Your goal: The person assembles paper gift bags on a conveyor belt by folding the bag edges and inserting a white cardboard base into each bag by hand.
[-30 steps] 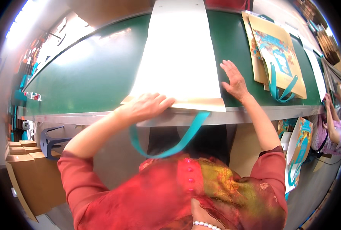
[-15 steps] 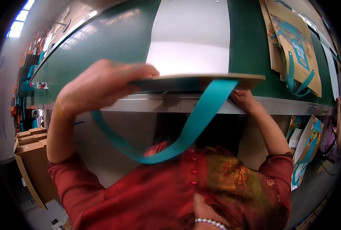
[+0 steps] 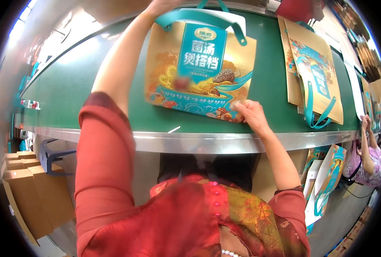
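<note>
A gold and teal paper gift bag (image 3: 194, 92), printed with food pictures, lies face up on the green tabletop (image 3: 92, 85), tilted slightly. Its teal ribbon handle (image 3: 199, 16) arches over the top edge. My left hand (image 3: 164, 6) reaches far across to the bag's top left, beside the handle; the picture's upper edge cuts it off and blur hides its fingers. At the bag's lower right corner, my right hand (image 3: 253, 115) is closed, thumb and fingers pinching the corner. White board (image 3: 238, 20) shows behind the handle.
More gold bags (image 3: 316, 70) with teal handles lie on the table's right. Others (image 3: 329, 171) stand below the metal table edge (image 3: 190, 142). Brown cartons (image 3: 38, 192) and a dark blue stool (image 3: 55, 156) are at left, a small bottle (image 3: 30, 104) on the table. Another person (image 3: 370, 160) works far right.
The bag, earlier seen edge-on near the table's front, now lies with its printed face up, further in. My left hand has moved far forward; my right hand has shifted to the lower corner.
</note>
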The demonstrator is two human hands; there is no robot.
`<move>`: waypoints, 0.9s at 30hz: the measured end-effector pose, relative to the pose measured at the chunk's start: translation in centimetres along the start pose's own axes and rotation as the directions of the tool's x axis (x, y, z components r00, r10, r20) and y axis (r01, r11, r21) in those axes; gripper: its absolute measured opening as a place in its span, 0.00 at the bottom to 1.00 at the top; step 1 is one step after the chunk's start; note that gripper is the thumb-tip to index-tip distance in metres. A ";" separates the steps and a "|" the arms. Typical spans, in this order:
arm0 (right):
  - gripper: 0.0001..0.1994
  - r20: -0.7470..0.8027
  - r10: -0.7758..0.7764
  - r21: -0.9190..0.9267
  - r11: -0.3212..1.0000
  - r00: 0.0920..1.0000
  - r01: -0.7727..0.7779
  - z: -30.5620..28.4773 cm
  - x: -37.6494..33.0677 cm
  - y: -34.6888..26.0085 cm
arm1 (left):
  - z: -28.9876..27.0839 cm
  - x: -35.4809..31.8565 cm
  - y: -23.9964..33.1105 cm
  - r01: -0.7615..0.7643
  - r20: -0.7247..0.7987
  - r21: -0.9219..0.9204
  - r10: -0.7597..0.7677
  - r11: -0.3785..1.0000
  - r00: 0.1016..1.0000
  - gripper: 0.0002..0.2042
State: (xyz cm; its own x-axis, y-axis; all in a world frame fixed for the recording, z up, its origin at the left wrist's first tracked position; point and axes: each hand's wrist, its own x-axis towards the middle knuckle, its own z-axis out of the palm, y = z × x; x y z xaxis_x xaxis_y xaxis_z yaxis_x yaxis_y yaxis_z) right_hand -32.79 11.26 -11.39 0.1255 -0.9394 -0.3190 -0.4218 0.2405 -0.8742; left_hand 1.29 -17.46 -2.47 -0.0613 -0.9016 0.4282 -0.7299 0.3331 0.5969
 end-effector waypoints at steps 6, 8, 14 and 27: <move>0.17 -0.021 0.036 -0.042 0.998 0.999 -0.037 0.1 1.4 0.3 | -2.0 -14.5 -4.5 0.322 -0.052 -0.137 -0.331 0.937 0.942 0.16; 0.16 -0.010 0.070 -0.037 0.997 0.998 -0.070 0.3 1.2 -0.1 | -1.7 -22.1 -2.6 0.415 0.011 -0.063 -0.416 0.907 0.909 0.16; 0.15 -0.043 0.094 -0.142 0.985 0.995 -0.099 0.3 1.6 0.0 | -1.3 -29.2 1.6 0.513 0.193 -0.090 -0.491 0.853 0.850 0.20; 0.34 -0.263 -0.250 -0.665 0.747 0.932 0.013 1.4 0.2 -1.2 | 1.2 -29.7 2.4 0.144 0.020 0.562 -0.187 0.815 0.982 0.29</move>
State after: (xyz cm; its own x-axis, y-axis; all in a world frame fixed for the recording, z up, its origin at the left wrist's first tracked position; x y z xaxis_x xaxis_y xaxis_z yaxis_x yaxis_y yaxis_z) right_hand -30.96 11.14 -10.89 -0.0137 -0.9998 0.0174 -0.9104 0.0053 -0.4136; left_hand 0.58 9.77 -14.58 0.0626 -0.9534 0.2952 -0.9859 -0.0131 0.1666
